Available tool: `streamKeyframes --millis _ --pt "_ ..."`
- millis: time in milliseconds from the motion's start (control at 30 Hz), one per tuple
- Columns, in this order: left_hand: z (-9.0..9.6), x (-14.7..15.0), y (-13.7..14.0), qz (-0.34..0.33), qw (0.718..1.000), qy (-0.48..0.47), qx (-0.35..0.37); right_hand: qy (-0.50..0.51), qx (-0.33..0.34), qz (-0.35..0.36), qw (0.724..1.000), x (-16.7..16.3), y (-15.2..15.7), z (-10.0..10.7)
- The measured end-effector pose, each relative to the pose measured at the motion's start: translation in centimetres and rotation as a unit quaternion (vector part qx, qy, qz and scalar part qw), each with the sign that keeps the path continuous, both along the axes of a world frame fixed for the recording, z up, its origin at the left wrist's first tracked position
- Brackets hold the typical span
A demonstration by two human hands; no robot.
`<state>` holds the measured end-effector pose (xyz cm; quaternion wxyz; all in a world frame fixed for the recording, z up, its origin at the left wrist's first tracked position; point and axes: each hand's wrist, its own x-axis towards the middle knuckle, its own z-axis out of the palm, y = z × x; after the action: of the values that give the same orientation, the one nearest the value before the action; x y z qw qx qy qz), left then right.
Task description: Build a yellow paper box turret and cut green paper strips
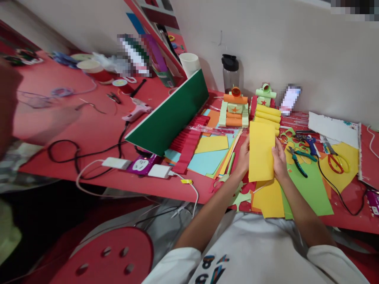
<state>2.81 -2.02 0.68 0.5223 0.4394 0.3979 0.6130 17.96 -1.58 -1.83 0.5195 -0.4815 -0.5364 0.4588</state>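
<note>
A yellow paper sheet point(261, 152) is held upright between my two hands, above the red table. My left hand point(244, 156) grips its left edge, with the fingers partly hidden behind it. On the right edge, my right hand point(279, 159) holds it with the thumb in front. Below it lie more yellow sheets point(269, 199) and a green sheet point(308, 193). Just behind stand yellow paper rolls point(267, 114) and an orange and pale green paper model point(235, 110) with a star. A second paper model point(265, 96) is beside it.
Teal-handled pliers point(299, 157), scissors point(336, 159) and a blue glue gun point(311, 145) lie to the right. A green board point(168, 114) leans at the left over red paper strips. Farther left are a pink glue gun point(137, 109), cables and a power strip point(142, 165). A bottle point(231, 73) stands behind.
</note>
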Motion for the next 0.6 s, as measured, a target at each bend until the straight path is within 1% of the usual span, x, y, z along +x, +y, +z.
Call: streamKeyframes --millis 100,200,300,433,533,600 --pt "0.0 0.0 0.1 0.007 1.000 -0.001 0.026 -0.008 0.004 -0.010 1.000 0.2 0.1 -0.4" --pt "-0.2 -0.1 0.2 -0.002 0.999 -0.013 0.039 -0.018 0.004 -0.016 1.000 0.4 0.2 -0.9" --pt "-0.6 -0.1 0.3 -0.015 0.999 -0.027 0.038 -0.005 -0.011 -0.029 0.999 0.5 0.3 -1.3" --pt "-1.1 0.1 0.2 -0.034 0.999 -0.005 0.031 0.030 -0.040 -0.028 0.998 0.7 0.4 -1.8" --pt "-1.1 0.1 0.1 -0.058 0.997 -0.008 0.048 0.032 -0.045 -0.040 0.998 0.8 0.6 -2.2" --pt "-1.1 0.0 0.0 -0.059 0.997 -0.014 0.047 0.026 -0.045 -0.053 0.997 0.9 0.7 -2.4"
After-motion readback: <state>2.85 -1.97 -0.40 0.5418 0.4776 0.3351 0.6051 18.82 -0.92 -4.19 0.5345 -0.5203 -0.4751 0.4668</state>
